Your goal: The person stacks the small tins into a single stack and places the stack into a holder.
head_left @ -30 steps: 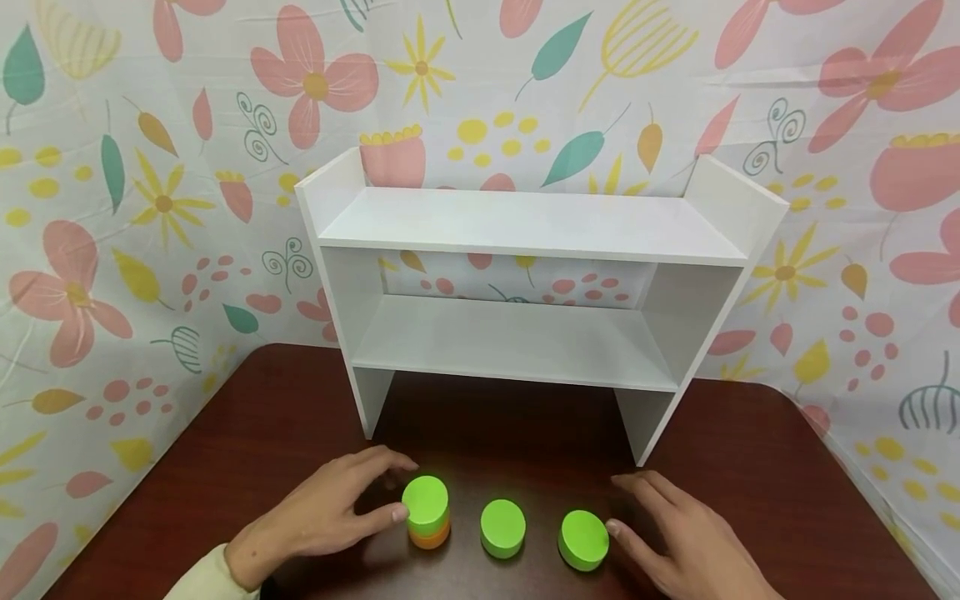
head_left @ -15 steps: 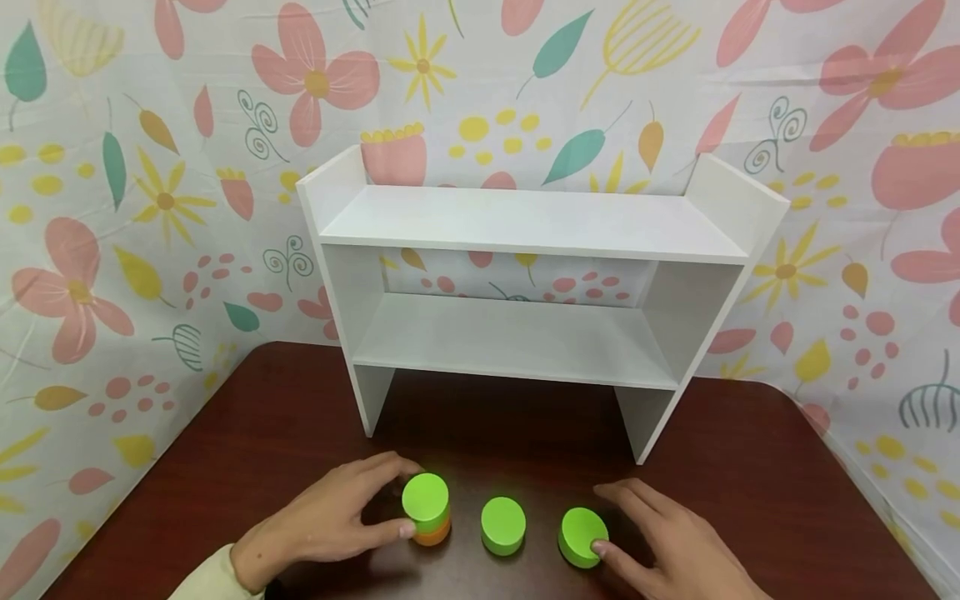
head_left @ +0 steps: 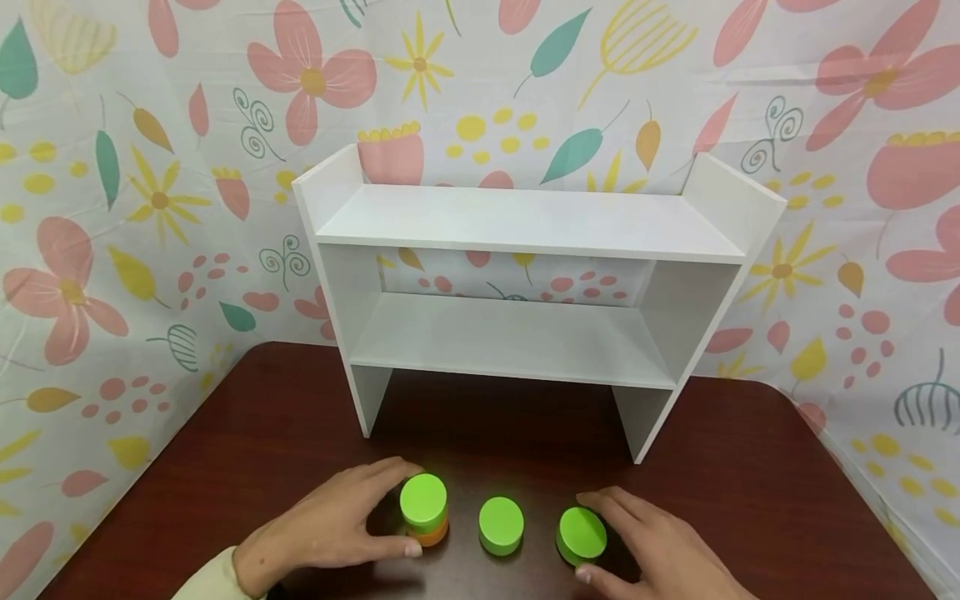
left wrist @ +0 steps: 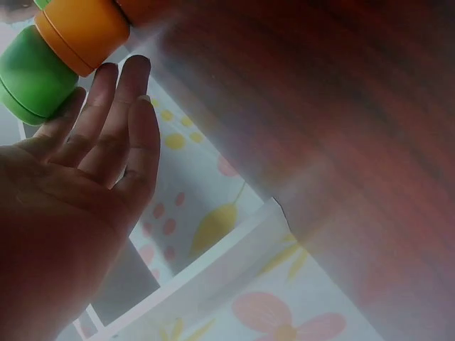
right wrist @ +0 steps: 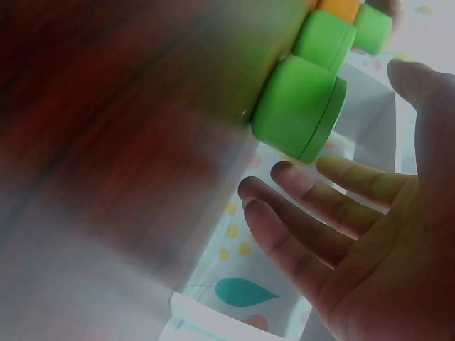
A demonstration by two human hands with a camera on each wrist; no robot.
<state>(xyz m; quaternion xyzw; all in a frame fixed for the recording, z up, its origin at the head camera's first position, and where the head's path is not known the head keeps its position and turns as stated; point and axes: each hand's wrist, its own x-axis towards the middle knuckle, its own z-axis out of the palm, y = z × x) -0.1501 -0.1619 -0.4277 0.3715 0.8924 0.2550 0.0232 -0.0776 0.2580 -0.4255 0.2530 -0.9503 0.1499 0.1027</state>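
Note:
In the head view, a small round green jar (head_left: 423,500) stands stacked on an orange one (head_left: 429,533). My left hand (head_left: 330,518) is spread beside this stack, thumb in front and fingertips behind it. In the left wrist view, the fingers lie nearly straight, right at the green jar (left wrist: 37,74) and orange jar (left wrist: 84,32). A second green jar (head_left: 501,526) stands alone in the middle. At the third green jar (head_left: 581,536), my right hand (head_left: 656,546) has thumb and fingers spread around its right side. The right wrist view shows those fingers extended, with a gap to the jar (right wrist: 295,106).
Behind the jars, a white two-tier shelf (head_left: 513,340) stands on the dark reddish-brown table (head_left: 225,450). Its side panels reach down to the tabletop. A flower-patterned cloth (head_left: 480,75) hangs behind and along both sides.
My right hand has moved left, its thumb and fingers coming around the right green jar. The left thumb has slid slightly right along the front of the stack. All jars stay in place.

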